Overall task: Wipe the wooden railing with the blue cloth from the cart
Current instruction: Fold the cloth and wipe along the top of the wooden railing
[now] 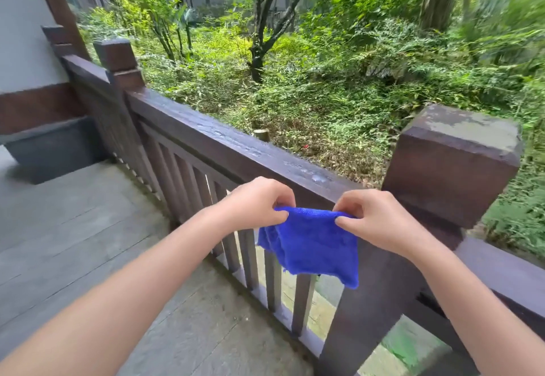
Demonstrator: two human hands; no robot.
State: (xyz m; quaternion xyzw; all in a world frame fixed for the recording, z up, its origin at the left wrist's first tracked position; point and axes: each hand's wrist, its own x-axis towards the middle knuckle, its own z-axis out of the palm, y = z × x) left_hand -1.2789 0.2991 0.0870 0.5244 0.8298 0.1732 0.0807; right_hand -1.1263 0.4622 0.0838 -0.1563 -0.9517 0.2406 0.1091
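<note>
Both hands' grips, left hand point(259, 201) and right hand point(371, 216), pinch the fuzzy, rumpled blue cloth point(312, 245).

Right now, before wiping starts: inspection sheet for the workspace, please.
Surface: wooden railing top rail, dark brown, with pale wet-looking patches; not yet touched by the cloth.
Job's things: blue cloth held up in the air in front of the balusters, hanging loose below its pinched top edge. No cart in view.
Clutter: nothing seen on the rail or the stone floor.
Grippers: left hand and right hand each pinch a top corner of the cloth.
Cables: nothing seen.
Surroundings: square post with worn cap to the right, second post further left, grey planter box by the wall, dense green garden beyond.
</note>
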